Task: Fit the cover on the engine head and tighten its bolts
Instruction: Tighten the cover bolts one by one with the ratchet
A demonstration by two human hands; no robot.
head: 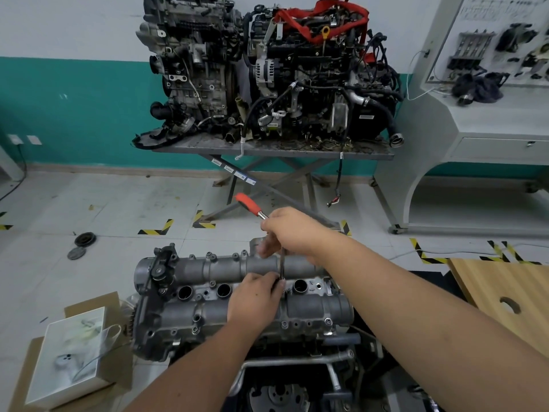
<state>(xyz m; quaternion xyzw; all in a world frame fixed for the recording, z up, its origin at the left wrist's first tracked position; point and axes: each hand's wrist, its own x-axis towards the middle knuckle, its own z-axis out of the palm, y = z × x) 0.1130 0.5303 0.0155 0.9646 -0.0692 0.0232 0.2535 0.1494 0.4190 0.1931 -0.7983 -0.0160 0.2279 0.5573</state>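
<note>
Tightening looks to be the step in hand: from the head view, the cover (237, 295) already sits on the engine head (252, 337) in the near middle of the scene, on a dark stand, so the fitting part seems done. The right hand (292, 233) is clenched round the upper shaft of a ratchet wrench (252, 207), whose red grip sticks up and away to the far left; a slim extension bar (282, 264) drops from it straight down into the valley between the cover's two rounded humps. The left hand (255, 298) rests on the cover, its fingers (274, 282) pinching the foot of that bar to steady it on what I take to be a bolt, though the bolt itself is hidden under the fingertips. Several bolt heads (327, 321) show along the near edge and more along the far edge. My guess is the next move calls for swinging the red grip while the bar is kept square and seated, then moving on to another bolt. To the near left a white box (74, 352) lies on cardboard on the floor, and two large engines (267, 72) stand on a far surface.
</note>
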